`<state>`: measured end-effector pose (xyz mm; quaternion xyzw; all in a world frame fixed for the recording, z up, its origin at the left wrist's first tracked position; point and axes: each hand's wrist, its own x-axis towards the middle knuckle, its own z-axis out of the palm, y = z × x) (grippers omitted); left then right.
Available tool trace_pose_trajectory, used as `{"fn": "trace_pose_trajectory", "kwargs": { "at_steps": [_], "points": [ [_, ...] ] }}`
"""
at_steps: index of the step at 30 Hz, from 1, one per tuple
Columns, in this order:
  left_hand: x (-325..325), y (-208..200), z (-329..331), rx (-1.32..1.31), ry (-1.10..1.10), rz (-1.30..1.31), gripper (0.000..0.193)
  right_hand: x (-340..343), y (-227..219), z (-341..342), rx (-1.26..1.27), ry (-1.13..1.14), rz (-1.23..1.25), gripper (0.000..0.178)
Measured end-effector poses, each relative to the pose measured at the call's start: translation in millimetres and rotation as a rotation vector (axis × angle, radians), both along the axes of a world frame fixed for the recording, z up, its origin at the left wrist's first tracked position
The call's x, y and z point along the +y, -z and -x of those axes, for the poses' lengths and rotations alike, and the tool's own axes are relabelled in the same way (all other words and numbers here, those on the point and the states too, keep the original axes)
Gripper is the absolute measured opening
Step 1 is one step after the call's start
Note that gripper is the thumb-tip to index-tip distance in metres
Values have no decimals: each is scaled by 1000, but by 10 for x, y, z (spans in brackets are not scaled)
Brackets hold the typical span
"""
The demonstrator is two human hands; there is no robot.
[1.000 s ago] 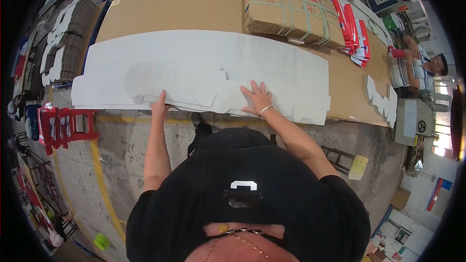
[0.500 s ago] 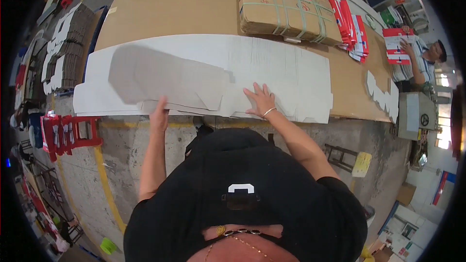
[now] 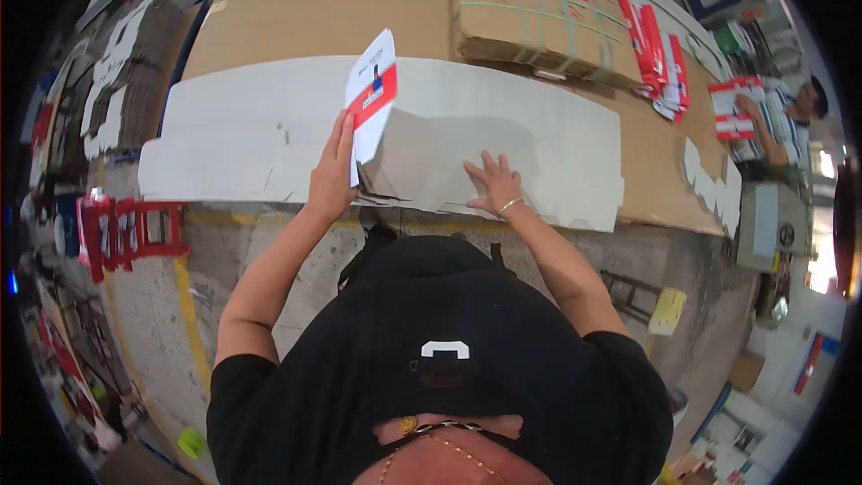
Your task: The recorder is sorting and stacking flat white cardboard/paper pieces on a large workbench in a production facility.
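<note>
My left hand (image 3: pixel 334 178) grips the near end of a cardboard blank (image 3: pixel 372 94) and holds it up on edge. The blank's white side with a red band and small printing faces left. Under it lies a large layer of white cardboard sheets (image 3: pixel 242 121) along the table's near edge. Fingers spread, my right hand (image 3: pixel 496 187) rests on the sheets near that edge, right of the raised blank. Torn or slit edges of the sheets show beneath my left hand. My left thumb is mostly hidden.
A strapped brown carton bundle (image 3: pixel 543 13) sits at the far right, beside red-and-white printed pieces (image 3: pixel 651 54). A co-worker (image 3: pixel 781 117) handles similar pieces at right. Red plastic stools (image 3: pixel 135 229) stand left below the table; stacked cardboard (image 3: pixel 126 81) is farther left.
My left hand has moved right and turned a cardboard blank up from lying on the white sheets, so its printed side shows. My right hand stays spread, shifted slightly right.
</note>
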<state>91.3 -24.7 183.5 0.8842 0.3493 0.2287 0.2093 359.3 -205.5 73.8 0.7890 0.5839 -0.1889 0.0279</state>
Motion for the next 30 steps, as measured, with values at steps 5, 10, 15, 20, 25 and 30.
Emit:
{"fn": "trace_pose_trajectory", "kwargs": {
  "at_steps": [5, 10, 15, 20, 25, 30],
  "points": [
    [330, 1284, 713, -772, -463, 943, 48, 43, -18, -60, 42, 6, 23, 87],
    [330, 1553, 891, -1260, -556, 1187, 52, 356, -31, -16, 92, -46, -86, 65],
    [364, 1470, 1178, -1861, -473, 1449, 44, 1784, 49, 640, 303, -339, -386, 55],
    [835, 1581, 1548, -1372, -568, 1529, 51, 3324, 259, 1689, 474, -337, -358, 52],
    [945, 1568, 1373, -1208, -919, 1359, 59, 3965, 423, 2265, 401, -255, -172, 48],
    [961, 1678, 1378, -1212, -916, 1225, 53, 3960, 612, 2493, 395, -214, -249, 41]
  ]
}}
